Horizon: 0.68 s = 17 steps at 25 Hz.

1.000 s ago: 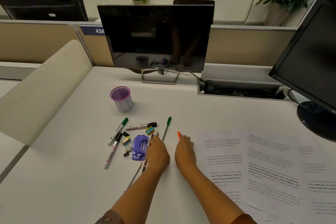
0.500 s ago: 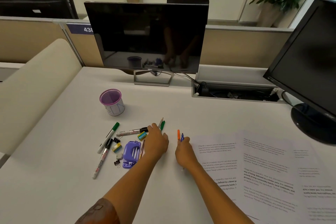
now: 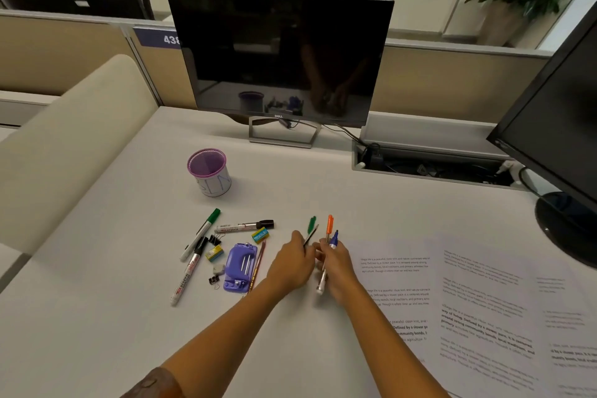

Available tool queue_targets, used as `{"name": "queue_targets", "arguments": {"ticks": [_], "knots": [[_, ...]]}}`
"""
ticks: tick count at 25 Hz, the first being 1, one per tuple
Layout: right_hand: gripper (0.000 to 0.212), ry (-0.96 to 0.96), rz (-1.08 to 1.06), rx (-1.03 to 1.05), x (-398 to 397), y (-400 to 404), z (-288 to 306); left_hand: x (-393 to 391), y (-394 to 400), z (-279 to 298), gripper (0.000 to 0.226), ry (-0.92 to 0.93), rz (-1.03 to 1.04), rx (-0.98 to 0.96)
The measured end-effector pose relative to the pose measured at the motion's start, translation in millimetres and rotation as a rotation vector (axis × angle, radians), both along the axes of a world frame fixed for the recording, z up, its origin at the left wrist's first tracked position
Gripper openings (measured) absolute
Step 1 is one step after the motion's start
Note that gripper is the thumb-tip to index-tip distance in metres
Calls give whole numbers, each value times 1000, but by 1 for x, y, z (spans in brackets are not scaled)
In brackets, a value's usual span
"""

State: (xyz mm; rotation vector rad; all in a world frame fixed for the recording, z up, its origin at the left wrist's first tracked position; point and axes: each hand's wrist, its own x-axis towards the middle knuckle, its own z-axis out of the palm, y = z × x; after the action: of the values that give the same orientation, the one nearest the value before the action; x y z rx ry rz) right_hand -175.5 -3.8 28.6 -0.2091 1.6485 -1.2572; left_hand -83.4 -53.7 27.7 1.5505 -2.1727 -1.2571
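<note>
I have my left hand [image 3: 292, 263] clenched round a green pen [image 3: 312, 224] and a slim pen [image 3: 311, 235] beside it; whether that second one is a pen or a pencil I cannot tell. Both caps point away from me, towards the monitor [image 3: 281, 55]. My right hand [image 3: 336, 268] grasps an orange pen [image 3: 329, 224] and a blue pen [image 3: 334, 238], held together as a bundle, with a white barrel end sticking out below the fingers. The two hands are just beside each other, knuckles nearly touching, low over the desk [image 3: 135, 317].

To the left of my left hand lies the clutter: a purple hole punch [image 3: 240, 265] with a pencil [image 3: 258, 263] along its right edge, a green marker [image 3: 202, 233], two black markers [image 3: 245, 226], a green eraser [image 3: 260, 234], a small yellow box [image 3: 214, 252] and some binder clips [image 3: 215, 239]. Further back stands a purple cup [image 3: 210, 171], upright and well apart from the hands. Printed sheets [image 3: 484, 300] lie flat to the right, just beside my right hand.
</note>
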Motion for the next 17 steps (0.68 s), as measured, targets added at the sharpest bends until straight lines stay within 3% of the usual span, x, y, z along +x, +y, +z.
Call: {"name": "queue_targets", "arguments": {"ticks": [3, 5, 9, 13, 15, 17], "knots": [[43, -313, -68, -40, 5, -2, 7, 2, 11, 5, 17, 70, -65, 45], [45, -410, -60, -80, 8, 1, 8, 2, 18, 5, 15, 58, -61, 27], [35, -216, 52, -14, 11, 11, -1, 8, 33, 5, 12, 184, -3, 45], [28, -281, -63, -11, 7, 17, 5, 14, 39, 8, 16, 261, 120, -28], [24, -385, -215, -54, 7, 21, 5, 24, 34, 8, 20, 136, 203, -173], [26, -444, -284, -99, 7, 26, 5, 40, 25, 6, 29, -282, 153, -400]]}}
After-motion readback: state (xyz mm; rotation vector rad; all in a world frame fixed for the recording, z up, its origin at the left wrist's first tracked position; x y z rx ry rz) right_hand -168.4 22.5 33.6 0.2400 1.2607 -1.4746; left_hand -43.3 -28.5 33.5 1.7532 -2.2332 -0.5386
